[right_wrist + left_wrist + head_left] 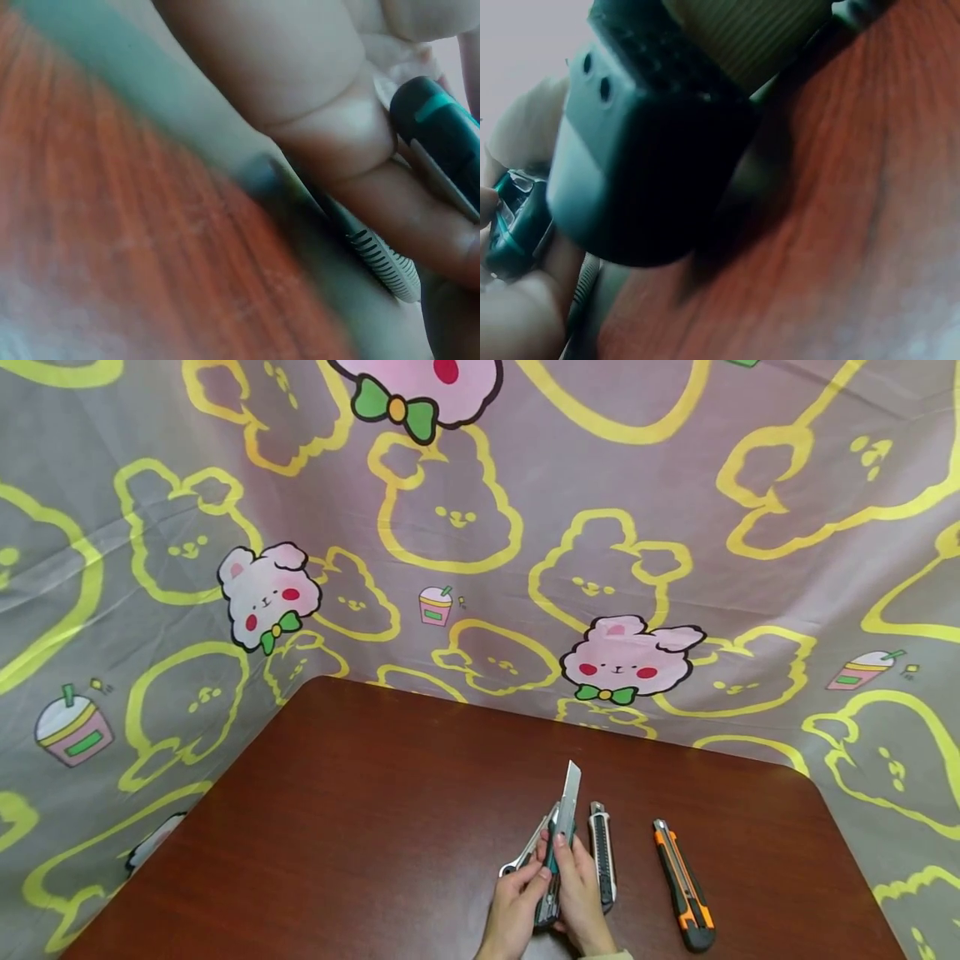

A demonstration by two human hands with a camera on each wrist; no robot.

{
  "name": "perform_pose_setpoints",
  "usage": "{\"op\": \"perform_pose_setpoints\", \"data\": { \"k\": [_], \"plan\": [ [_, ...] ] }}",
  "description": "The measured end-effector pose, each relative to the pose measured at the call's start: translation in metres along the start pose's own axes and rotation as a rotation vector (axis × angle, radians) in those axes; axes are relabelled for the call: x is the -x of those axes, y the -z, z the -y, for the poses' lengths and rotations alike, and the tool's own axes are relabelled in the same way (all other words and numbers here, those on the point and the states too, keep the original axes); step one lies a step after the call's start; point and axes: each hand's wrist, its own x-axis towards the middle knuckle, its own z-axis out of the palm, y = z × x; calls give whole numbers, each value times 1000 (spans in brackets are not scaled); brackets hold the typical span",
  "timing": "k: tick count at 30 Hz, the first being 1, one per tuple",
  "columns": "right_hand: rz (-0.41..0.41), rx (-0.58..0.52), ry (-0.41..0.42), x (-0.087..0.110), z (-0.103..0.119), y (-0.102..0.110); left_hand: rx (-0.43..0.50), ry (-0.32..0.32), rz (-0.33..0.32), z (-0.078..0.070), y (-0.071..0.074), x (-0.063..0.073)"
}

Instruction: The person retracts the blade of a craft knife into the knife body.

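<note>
A green-and-black box cutter with a wide blade extended points away from me above the table. My left hand grips its handle from the left, thumb on top. From the other side my right hand holds it too, its thumb lying along the upper part near the blade. The handle's dark end shows between fingers in the left wrist view, and the cutter lies against the palm in the right wrist view. The hands cover much of the handle.
Beside the hands lies a black-and-white box cutter. A silver one is partly hidden behind the left hand. Farther right lies an orange-and-black box cutter. Patterned cloth hangs behind the brown table.
</note>
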Motion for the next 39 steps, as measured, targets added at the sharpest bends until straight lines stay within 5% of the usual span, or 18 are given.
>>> {"op": "perform_pose_setpoints", "data": {
  "k": [8, 24, 39],
  "plan": [
    [39, -3, 59, 0, -2, -1, 143, 5, 36, 4, 1, -1],
    [70, -32, 87, 1, -5, 0, 109, 2, -7, 3, 1, 1],
    [111, -92, 110, 1, -4, 1, 201, 30, 35, 4, 0, -1]
  ]
}}
